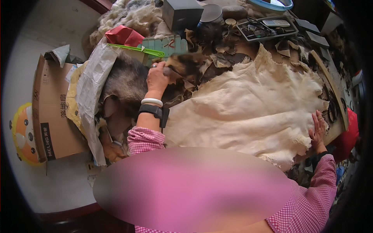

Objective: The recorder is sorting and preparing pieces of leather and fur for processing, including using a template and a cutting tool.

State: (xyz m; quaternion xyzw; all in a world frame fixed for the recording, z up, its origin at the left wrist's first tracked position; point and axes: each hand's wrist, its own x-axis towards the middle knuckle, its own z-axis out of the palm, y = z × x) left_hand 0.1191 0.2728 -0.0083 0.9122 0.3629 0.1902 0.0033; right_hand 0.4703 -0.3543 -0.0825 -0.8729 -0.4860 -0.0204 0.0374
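A large cream hide (241,108), wrinkled and ragged-edged, lies skin side up across the middle. At its right edge my right hand (318,132) rests with fingers stretched out, touching it. Up and left of the hide, my left hand (157,79) has its fingers curled on a brown fur piece (182,66) among irregular fur and leather scraps (221,61). Grey-brown fur (124,81) lies left of that hand, beside crumpled white paper (93,89). A green plastic tool (153,52) lies just beyond my left hand.
Flattened cardboard (60,116) stands at left. Along the back are white fleece (116,19), a red packet (124,35), a dark block (180,13) and a tray of small items (264,31). A wooden strip (330,85) edges the right side. A blurred oval hides the lower centre.
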